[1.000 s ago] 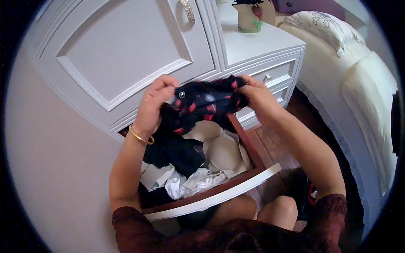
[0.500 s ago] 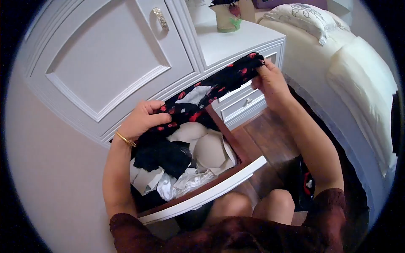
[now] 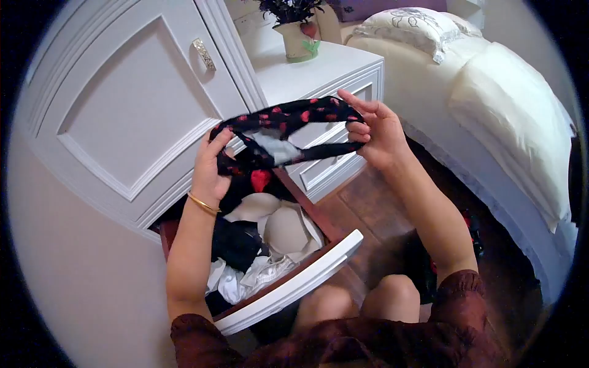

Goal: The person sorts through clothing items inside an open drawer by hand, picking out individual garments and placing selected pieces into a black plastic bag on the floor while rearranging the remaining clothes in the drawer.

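Observation:
A black garment with red spots [image 3: 279, 116] is stretched wide above the open drawer, its waist opening spread and a pale lining showing inside. My left hand [image 3: 211, 161] grips its left end, the fingers closed on the cloth. At its right end my right hand [image 3: 379, 132] holds the edge, with the index finger extended. Below, the drawer [image 3: 294, 282] holds beige bras [image 3: 287, 230], black cloth [image 3: 236, 242] and white cloth [image 3: 230, 285].
A white cabinet door [image 3: 141, 110] stands behind on the left. Beyond the hands is a white nightstand [image 3: 319, 67] with a flower pot [image 3: 297, 43]. A bed [image 3: 478, 116] lies to the right. Dark items [image 3: 423, 264] rest on the brown floor.
The garment has gone from bunched, then pulled into a long strip, to spread open with its lining visible. My right hand has lowered slightly, and the view has shifted to the right.

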Available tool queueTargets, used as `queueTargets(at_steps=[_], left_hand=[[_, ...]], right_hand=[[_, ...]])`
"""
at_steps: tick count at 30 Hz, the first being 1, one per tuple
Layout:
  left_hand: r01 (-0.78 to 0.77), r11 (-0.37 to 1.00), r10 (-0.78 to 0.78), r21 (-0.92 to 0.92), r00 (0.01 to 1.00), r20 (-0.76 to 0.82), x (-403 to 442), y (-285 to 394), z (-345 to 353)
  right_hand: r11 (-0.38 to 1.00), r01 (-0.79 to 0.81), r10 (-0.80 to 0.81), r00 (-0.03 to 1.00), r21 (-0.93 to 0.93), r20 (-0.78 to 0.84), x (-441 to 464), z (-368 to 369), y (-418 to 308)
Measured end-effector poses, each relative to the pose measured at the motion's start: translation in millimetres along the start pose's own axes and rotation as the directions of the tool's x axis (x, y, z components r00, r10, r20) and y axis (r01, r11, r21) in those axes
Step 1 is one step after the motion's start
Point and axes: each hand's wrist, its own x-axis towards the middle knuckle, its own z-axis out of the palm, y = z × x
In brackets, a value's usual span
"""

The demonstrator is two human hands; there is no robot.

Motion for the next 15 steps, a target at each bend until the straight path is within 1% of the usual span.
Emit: queueTargets(at_steps=[1,2,5,6,7,8,9,10,11,12,13,14,15], left_hand=[[-0.031,0.995,0.034,0.096,0.999,-0.032,7.5,-1.1,-7.0],[-0.146,0.96,0.172,0.24,0.98,-0.095,15.9,-6.5,-14.6],[-0.32,0.806,0.417,0.499,0.904,-0.093,45.1,-15.8,-43.5],[-0.252,0.775,0.406,0.58,0.901,-0.151,40.7,-10.2,-34.5],[-0.326,0.593,0.51,0.737,0.86,-0.03,40.0,-11.0,-33.2],[-0.386,0.373,0.579,0.844,0.807,0.113,39.4,-12.0,-32.5],[-0.429,0.132,0.61,0.893,0.745,0.268,36.4,-10.9,-25.6],[-0.321,0.246,0.467,0.915,0.866,0.178,31.9,-10.6,-18.3],[-0.34,0.326,0.412,0.882,0.891,0.191,27.0,-11.1,-9.3],[-0.35,0.406,0.353,0.844,0.912,0.208,21.4,-11.4,1.3],[-0.353,0.483,0.295,0.801,0.927,0.231,16.5,-12.4,11.6],[-0.436,0.473,0.272,0.766,0.899,0.343,12.6,-14.1,20.5],[-0.418,0.538,0.184,0.732,0.906,0.382,9.0,-15.2,27.4]], right_hand=[[0.999,0.023,-0.024,0.999,-0.036,-0.028,-3.9,-1.0,-4.5],[0.997,0.038,-0.04,0.999,-0.068,-0.022,-8.4,-3.6,-9.4],[0.984,0.098,-0.101,0.995,-0.146,-0.014,-24.5,-13.2,-24.2],[0.979,0.126,-0.131,0.991,-0.163,-0.02,-30.3,-15.0,-29.1],[0.972,0.154,-0.161,0.987,-0.18,-0.025,-36.2,-18.0,-33.8],[0.97,0.173,-0.172,0.985,-0.17,0.02,-40.2,-24.9,-39.3],[0.962,0.193,-0.197,0.98,-0.192,-0.002,-44.8,-29.7,-43.3],[0.953,0.214,-0.224,0.974,-0.216,-0.023,-49.7,-33.8,-47.8],[0.942,0.234,-0.252,0.967,-0.241,-0.047,-55.4,-39.3,-52.4],[0.943,0.228,-0.245,0.969,-0.243,-0.042,-59.3,-49.0,-57.8],[0.933,0.235,-0.269,0.959,-0.272,-0.093,-62.6,-50.1,-58.6],[0.923,0.242,-0.294,0.945,-0.3,-0.142,-64.1,-49.9,-57.3],[0.913,0.245,-0.317,0.929,-0.327,-0.19,-65.4,-48.2,-56.0]])
